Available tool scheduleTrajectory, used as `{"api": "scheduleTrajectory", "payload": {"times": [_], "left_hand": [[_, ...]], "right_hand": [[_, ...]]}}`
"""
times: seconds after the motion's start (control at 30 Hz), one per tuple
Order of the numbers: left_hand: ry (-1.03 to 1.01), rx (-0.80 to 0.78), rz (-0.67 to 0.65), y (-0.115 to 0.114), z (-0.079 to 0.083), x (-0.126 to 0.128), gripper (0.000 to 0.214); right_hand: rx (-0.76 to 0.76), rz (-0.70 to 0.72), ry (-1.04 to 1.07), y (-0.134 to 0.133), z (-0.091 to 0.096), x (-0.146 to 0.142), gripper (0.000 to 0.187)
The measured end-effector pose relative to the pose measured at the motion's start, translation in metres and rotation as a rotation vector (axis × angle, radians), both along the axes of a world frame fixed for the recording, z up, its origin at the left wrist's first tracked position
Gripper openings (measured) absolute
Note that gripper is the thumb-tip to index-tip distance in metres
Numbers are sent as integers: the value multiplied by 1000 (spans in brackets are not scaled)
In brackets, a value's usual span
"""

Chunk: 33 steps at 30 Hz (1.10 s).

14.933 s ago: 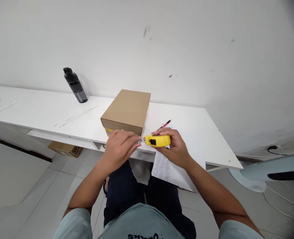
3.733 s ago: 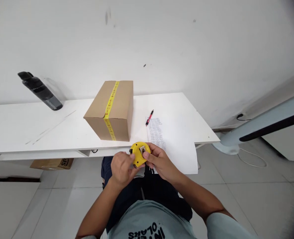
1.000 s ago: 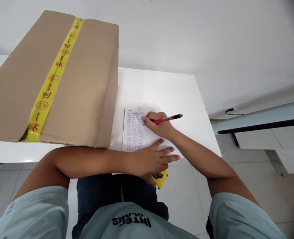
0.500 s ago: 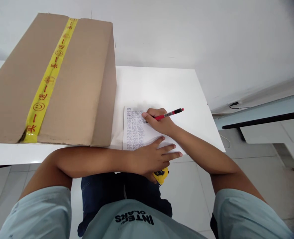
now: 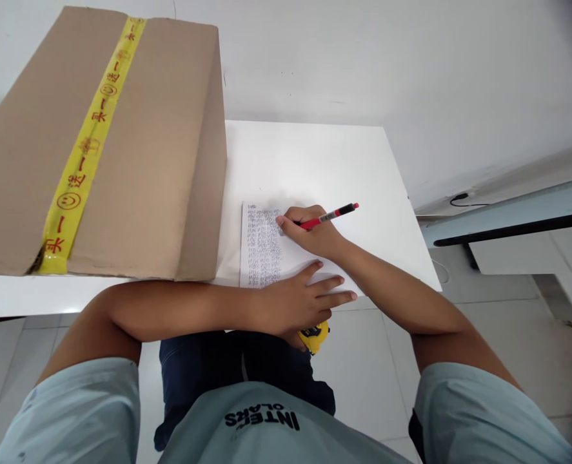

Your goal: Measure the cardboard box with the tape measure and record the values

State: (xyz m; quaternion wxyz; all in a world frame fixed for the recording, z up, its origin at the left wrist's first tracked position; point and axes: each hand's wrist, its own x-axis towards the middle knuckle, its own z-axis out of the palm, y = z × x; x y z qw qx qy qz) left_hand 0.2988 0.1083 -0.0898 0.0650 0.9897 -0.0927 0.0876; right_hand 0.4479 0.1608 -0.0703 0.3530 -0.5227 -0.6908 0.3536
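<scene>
A red and black pen (image 5: 330,216) is gripped in my right hand (image 5: 309,225), its tip hidden behind the fingers, over a sheet of paper (image 5: 290,258) with rows of blue handwriting down its left part. Across the paper's lower edge lies my left hand (image 5: 298,299), its fingers spread. Beneath that palm, at the table edge, a yellow tape measure (image 5: 315,338) pokes out, held by the thumb side of the hand; most of it is covered.
A large cardboard box (image 5: 135,161) sealed with yellow printed tape stands on the white table (image 5: 315,154) to the left, close to my left forearm. The wall is behind the table. At right are a light blue panel (image 5: 518,225) and a black cable (image 5: 460,197).
The camera view has shifted slightly, so the box and table sit a little higher. Both hands stay nearly in place, the pen still in the right one.
</scene>
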Motion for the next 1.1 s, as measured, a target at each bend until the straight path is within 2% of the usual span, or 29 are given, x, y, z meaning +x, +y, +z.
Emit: {"api": "scheduleTrajectory", "payload": {"times": [0.53,0.67,0.83,0.97,1.1], "left_hand": [[-17,5,-3,0,-2,0,48],[-51,-25,2,-1,-5,0,42],[34,-33,-1,0,-1,1,41],[112,-15,0,0,3,1,45],[48,-30,12,-1,1,2,40]], "right_hand": [[15,31,16,1,2,0,53],[32,-11,20,1,2,0,57],[25,-27,0,0,2,-1,56],[20,34,7,0,3,0,56],[17,43,19,0,3,1,55]]}}
